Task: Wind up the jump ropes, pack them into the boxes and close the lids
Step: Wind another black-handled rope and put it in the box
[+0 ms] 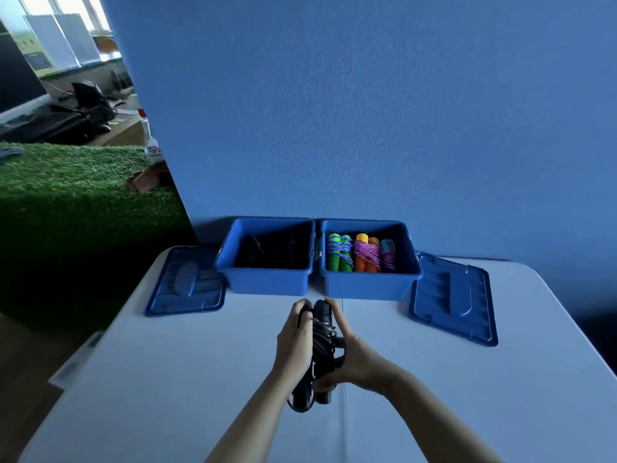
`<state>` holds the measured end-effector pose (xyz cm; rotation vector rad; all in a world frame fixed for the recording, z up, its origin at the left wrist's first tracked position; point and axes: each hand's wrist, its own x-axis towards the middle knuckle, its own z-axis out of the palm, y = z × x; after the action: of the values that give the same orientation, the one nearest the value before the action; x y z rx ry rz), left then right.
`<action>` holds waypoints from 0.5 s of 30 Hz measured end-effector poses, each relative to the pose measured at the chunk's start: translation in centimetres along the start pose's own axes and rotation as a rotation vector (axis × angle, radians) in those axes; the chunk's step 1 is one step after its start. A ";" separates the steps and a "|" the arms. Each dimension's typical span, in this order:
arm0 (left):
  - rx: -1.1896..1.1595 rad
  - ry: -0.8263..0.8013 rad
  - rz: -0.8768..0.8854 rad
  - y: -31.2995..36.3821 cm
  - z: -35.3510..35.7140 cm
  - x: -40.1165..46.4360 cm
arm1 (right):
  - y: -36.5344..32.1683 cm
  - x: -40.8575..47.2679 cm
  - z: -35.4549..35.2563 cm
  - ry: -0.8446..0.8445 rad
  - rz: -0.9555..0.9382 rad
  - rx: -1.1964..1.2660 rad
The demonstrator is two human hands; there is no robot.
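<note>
Both forearms reach in from the bottom edge and meet over the white table (467, 379), where the left hand (295, 339) and the right hand (354, 355) together hold a black jump rope with two dark cylindrical handles (320, 359). The left fingers curl round the handles from one side, clenched on them; the right fingers wrap the other side, a loop of black cord crossing that palm, so both hands are grasping the same bundle. It sits above the table, just in front of the gap between two open boxes. The left blue plastic box (267, 282) holds only dark shapes, probably black ropes already packed, though they are too dim to tell. The right blue plastic box (367, 285) holds bright ropes with green, orange and blue handles (360, 253), wound in coloured cord. Each blue ribbed lid lies flat outside its box: one at the left (185, 285), one at the right (457, 299). The winding looks nearly finished. To do it well, keep the handles side by side, pull each turn snug, and tuck the loose end under a turn before lifting the bundle toward the left box.
</note>
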<state>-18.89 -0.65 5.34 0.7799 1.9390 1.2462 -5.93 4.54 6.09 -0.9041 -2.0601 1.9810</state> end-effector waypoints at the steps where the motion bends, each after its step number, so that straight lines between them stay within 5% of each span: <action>1: -0.017 0.008 -0.004 -0.1 -0.1 0.1 | -0.1 -0.1 0.5 0.020 -0.013 -0.013; 8: -0.041 0.004 -0.053 -0.1 -1.9 1.9 | -0.1 0.6 4.2 0.258 -0.037 -0.026; 15: -0.099 -0.112 -0.061 0.5 -1.7 3.1 | -1.1 1.5 5.2 0.434 -0.033 -0.328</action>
<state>-22.02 1.12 5.60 0.7194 1.7846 1.2250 -10.04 0.92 6.05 -1.2199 -2.1401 1.2954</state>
